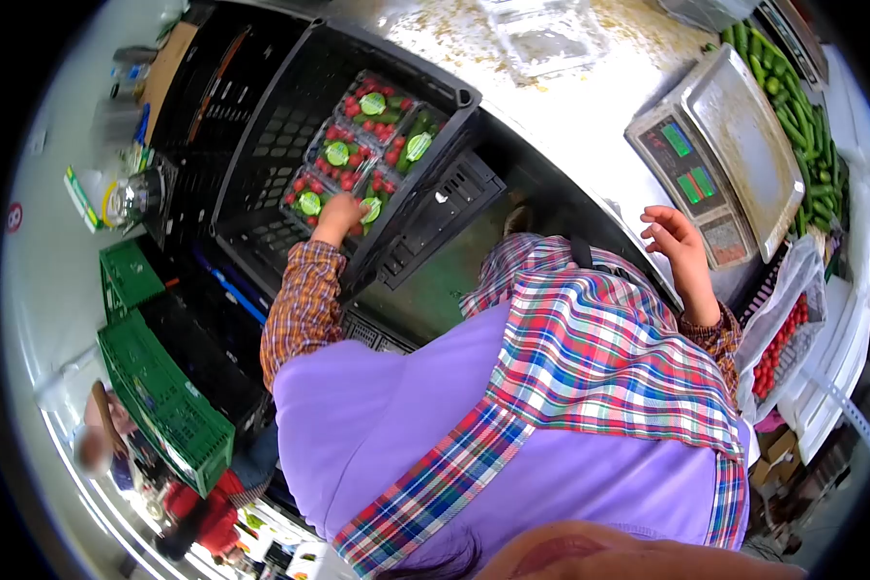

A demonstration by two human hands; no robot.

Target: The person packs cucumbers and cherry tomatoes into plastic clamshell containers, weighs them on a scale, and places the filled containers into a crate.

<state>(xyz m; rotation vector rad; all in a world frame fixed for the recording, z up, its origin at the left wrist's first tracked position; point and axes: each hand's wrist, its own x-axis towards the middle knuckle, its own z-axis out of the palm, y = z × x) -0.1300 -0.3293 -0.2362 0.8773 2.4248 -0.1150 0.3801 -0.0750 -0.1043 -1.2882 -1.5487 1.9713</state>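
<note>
Stretching across the upper right, the pale surface (599, 126) bore the bulkiest items, its broad top giving them firm footing. Beside its left edge sat a large black crate (261, 145), deep enough, it seemed, for its walls to keep the goods from sliding out; what bore it could not be told. Toward the surface's right edge stood the scale (749, 145), its display turned to the person, probably for easy reading. Just beyond it lay a heap of cucumbers (810, 130), and near the surface's right near corner was a lined box with small tomatoes (768, 365). Near the far edge lay a clear tray (541, 43).

Inside the crate, clear packs of red and green produce (338, 155) lay close together with their green labels upward, an arrangement that likely saved room and left the labels readable. The left hand (338, 217) reached over the crate's near side, its fingers curled down at the nearest pack (371, 209); whether they pinched it or only touched it could not be told. The right hand (681, 253) hovered beside the scale, near the surface's near edge, its fingers loosely bent, released and holding nothing.
</note>
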